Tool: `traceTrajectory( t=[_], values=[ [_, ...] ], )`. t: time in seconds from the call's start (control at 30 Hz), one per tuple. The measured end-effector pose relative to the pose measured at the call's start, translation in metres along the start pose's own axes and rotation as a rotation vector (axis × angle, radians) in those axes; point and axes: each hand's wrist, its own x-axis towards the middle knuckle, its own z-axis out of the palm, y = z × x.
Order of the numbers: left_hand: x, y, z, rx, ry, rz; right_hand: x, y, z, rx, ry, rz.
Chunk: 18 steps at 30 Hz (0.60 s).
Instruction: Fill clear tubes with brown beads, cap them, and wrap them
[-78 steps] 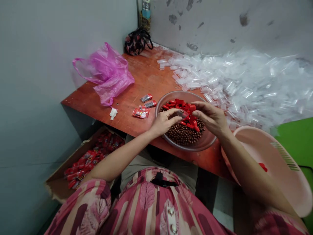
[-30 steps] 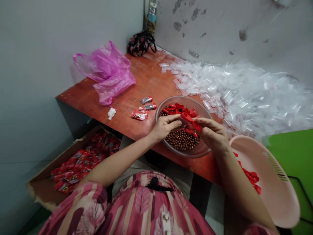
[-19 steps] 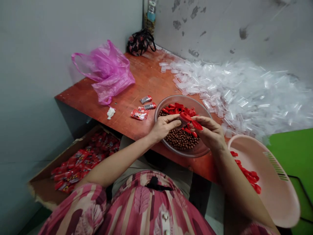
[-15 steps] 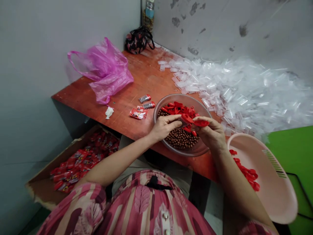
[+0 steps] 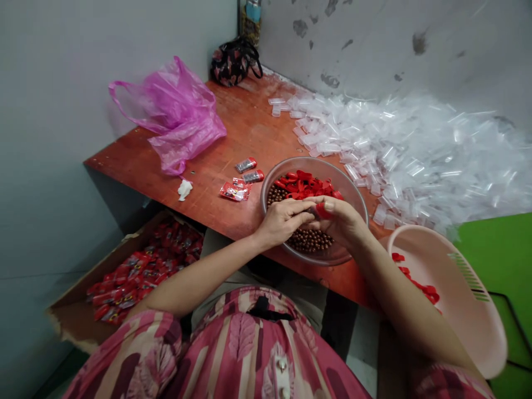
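One small tube [image 5: 311, 211] sits crosswise above the bowl [image 5: 354, 200], body pinched by the left hand [image 5: 279, 223], red cap [image 5: 321, 211] pinched by the right hand [image 5: 344, 220].

Both hands [image 5: 280, 221] holding red-capped container [image 5: 322, 211] over bowl [image 5: 351, 191]; brown beads [image 5: 310, 241], red pieces [image 5: 306, 184] inside.

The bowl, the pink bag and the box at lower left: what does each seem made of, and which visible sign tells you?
The bowl: probably plastic, smooth and slightly glossy; its greyish wall looks translucent. The pink bag: thin plastic film, shiny, crinkled and partly see-through. The box: likely cardboard, matte, brown, with a ragged edge.
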Motion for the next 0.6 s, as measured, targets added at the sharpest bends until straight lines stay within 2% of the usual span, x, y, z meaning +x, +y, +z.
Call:
traceTrajectory(
  t=[0.1, 0.17, 0.3, 0.4, 0.5, 0.6],
  values=[
    [-0.001, 0.001, 0.002, 0.05, 0.028, -0.009, 0.01, 0.011, 0.005, 0.004, 0.166, -0.099],
    [0.0, 0.002, 0.003, 0.087, 0.065, -0.018, 0.015, 0.018, 0.009, 0.001, 0.214, -0.133],
    [0.006, 0.001, 0.006, 0.147, 0.151, 0.015, 0.023, 0.021, 0.02, 0.006, 0.139, -0.168],
    [0.01, -0.002, 0.008, 0.128, 0.24, -0.008, 0.028, 0.017, 0.029, -0.002, 0.159, -0.215],
    [0.009, -0.004, 0.006, -0.024, 0.257, -0.036, 0.029, 0.012, 0.032, -0.004, 0.118, -0.183],
    [0.011, -0.003, -0.001, -0.236, 0.297, -0.154, 0.02, 0.011, 0.026, -0.01, 0.067, -0.116]
  ],
)
